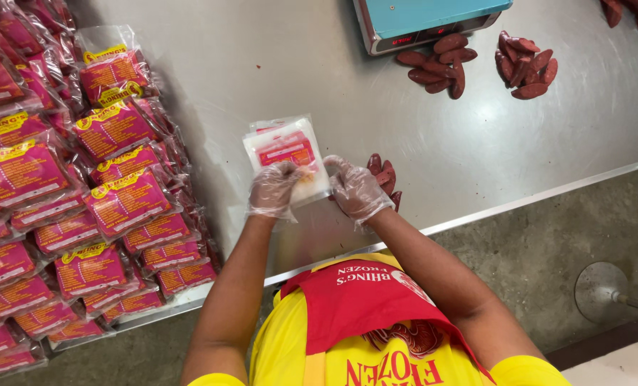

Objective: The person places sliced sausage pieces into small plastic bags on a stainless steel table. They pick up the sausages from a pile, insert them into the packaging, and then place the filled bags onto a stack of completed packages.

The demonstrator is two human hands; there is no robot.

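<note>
Looking down: my two gloved hands meet over a steel table (319, 78), both on one clear pouch.
Packed pouches (83, 207): a big heap of filled red-and-yellow packs covers the table at my nine o'clock, spilling from ten down to eight, overlapping each other.
Left hand (275, 189): in a thin clear glove, fingers curled shut on the lower left edge of the pouch, thumb on top.
Pouch (287, 150): clear plastic with a red label panel, held flat just above the table at my twelve o'clock; its top end points toward eleven, its bottom edge sits between my hands. I cannot tell whether anything is inside it yet.
Right hand (357, 191): also gloved, fingers bent and pinched on the lower right corner of the pouch, knuckles up.
Small sausage pile (383, 176): a few dark red sausages lie on the table just beside my right hand, at one o'clock from it, partly hidden by my fingers.
Scale (426, 21): a weighing scale with a blue top plate sits at the far edge, about one o'clock from the pouch, well apart from my hands.
Loose sausages (440, 64): one cluster lies just in front of the scale; a second cluster (526, 68) lies to its three o'clock.
Apron (365, 300): red bib over my yellow shirt, at six o'clock.
Floor (569, 236): grey concrete, at four o'clock.
</note>
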